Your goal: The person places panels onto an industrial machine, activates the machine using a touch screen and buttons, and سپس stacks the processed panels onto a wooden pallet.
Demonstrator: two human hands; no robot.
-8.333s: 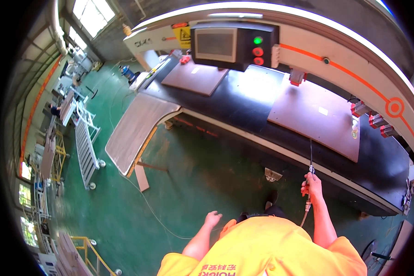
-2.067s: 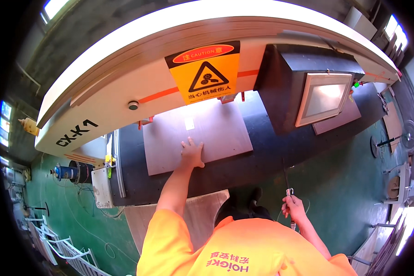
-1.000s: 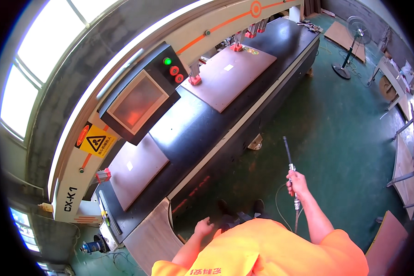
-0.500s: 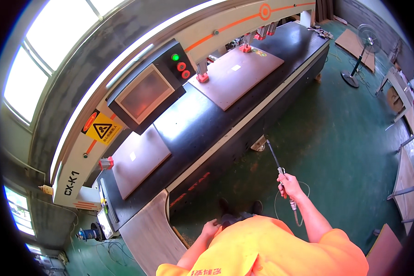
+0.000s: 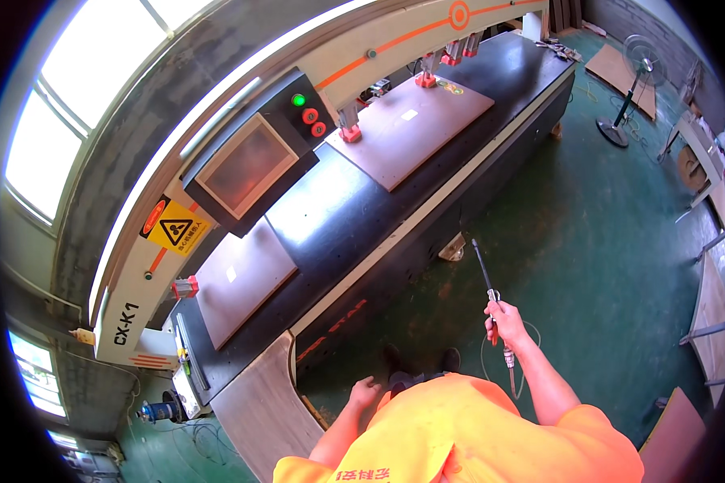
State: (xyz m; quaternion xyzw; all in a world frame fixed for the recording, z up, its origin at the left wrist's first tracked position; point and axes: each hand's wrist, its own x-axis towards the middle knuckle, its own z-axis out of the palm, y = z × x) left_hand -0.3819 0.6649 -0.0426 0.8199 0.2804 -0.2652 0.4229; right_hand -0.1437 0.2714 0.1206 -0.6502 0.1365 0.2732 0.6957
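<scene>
My right hand is wrapped round the handle of an air blow gun with a long, thin nozzle. The nozzle points away from me over the green floor, its tip apart from the machine's side. A clear hose leaves the bottom of the handle and loops beside my forearm. My left hand hangs low at my waist, near the end of a curved wooden board. Its fingers are curled in, and nothing shows in them.
Ahead stands a long machine with a black bed. Two brown panels lie on it, with red-footed clamps at their edges. A control screen hangs from the beam. A standing fan and tables are at the right.
The blow gun's nozzle tip has swung slightly to the right. My left hand has shifted a little, and the whole view has moved slightly. My right hand keeps its grip.
</scene>
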